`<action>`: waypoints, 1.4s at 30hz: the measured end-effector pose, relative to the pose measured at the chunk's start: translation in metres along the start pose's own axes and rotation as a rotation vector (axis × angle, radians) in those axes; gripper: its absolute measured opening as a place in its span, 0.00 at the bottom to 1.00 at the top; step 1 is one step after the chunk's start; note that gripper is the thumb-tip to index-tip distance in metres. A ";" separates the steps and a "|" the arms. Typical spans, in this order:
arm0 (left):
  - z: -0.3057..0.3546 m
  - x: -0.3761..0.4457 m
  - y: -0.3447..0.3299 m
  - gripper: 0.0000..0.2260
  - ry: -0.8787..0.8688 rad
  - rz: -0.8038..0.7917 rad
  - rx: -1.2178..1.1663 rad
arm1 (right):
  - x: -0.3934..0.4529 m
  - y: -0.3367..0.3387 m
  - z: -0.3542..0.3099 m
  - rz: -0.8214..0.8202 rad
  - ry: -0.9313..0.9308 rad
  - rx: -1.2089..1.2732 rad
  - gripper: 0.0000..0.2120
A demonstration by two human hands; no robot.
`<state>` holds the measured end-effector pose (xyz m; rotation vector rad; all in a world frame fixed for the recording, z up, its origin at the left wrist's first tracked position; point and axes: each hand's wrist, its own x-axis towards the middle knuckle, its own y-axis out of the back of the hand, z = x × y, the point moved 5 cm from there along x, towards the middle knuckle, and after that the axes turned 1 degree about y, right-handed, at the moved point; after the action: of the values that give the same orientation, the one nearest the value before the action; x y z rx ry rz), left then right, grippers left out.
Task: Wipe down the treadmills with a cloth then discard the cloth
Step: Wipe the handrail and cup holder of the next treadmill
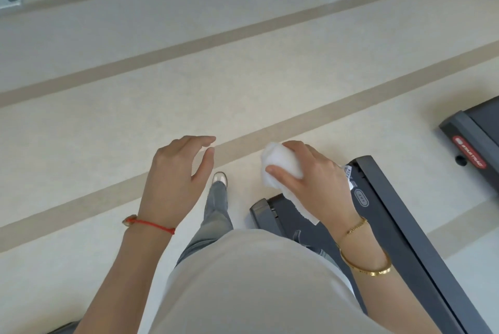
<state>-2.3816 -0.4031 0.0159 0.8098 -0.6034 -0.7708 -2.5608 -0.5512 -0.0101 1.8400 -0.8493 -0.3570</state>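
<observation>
My left hand hangs empty over the floor, fingers loosely spread, while my right hand has its fingers wrapped around the bunched cloth, above the end of a treadmill.

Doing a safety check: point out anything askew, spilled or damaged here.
Nothing stands out. The right hand grips a crumpled white cloth above the treadmill end; the left hand is empty, and the floor shows no spill.

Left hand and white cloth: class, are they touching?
Apart. The head view shows bare floor between the empty left hand and the white cloth, which the right hand holds.
</observation>
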 end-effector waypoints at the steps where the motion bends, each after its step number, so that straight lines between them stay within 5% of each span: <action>1: -0.006 0.021 -0.001 0.09 -0.010 -0.004 0.000 | 0.018 -0.004 0.000 0.007 -0.008 -0.004 0.28; 11: -0.051 0.225 -0.005 0.09 -0.206 -0.144 0.014 | 0.183 -0.032 -0.002 0.142 -0.193 0.001 0.27; 21: -0.024 0.373 -0.067 0.09 -0.447 -0.343 -0.046 | 0.257 -0.021 0.049 0.248 -0.463 -0.055 0.28; 29: 0.060 0.477 -0.161 0.08 -0.623 -0.445 -0.107 | 0.306 0.016 0.148 0.336 -0.672 -0.079 0.27; 42: 0.289 0.598 -0.325 0.09 -0.876 -0.620 -0.201 | 0.343 0.126 0.352 0.452 -0.962 -0.101 0.26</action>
<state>-2.3628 -1.1428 0.0208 0.4332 -1.0406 -1.7635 -2.5762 -1.0581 0.0005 1.2698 -1.8090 -0.9973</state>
